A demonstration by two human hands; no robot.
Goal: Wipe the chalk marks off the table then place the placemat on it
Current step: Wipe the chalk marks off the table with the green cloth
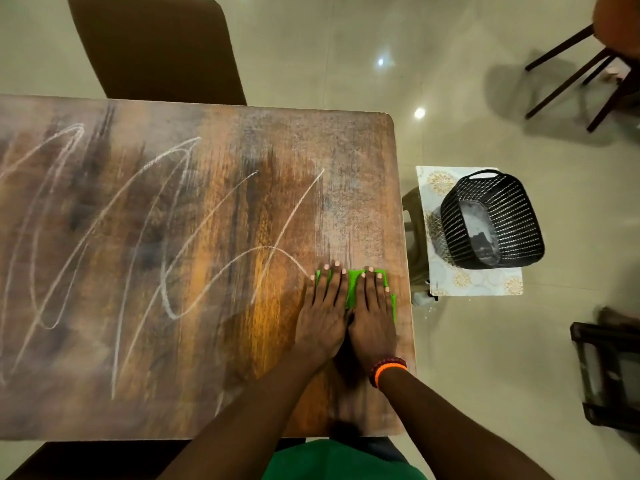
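White chalk marks (152, 220) loop in long zigzags across the wooden table (363, 168). A bright green cloth (354, 287) lies flat near the table's right end, at the end of the last chalk stroke. My left hand (323, 313) and my right hand (372, 317) press on it side by side with fingers straight. The hands cover most of the cloth. The patterned placemat (478, 282) lies on a stool right of the table, under a black basket (491, 220).
A brown chair (156, 46) stands at the table's far side. Another chair's dark legs (581, 74) are at the upper right. A dark crate-like object (609, 372) sits on the tiled floor at the lower right. The stool (414, 237) stands close to the table's right edge.
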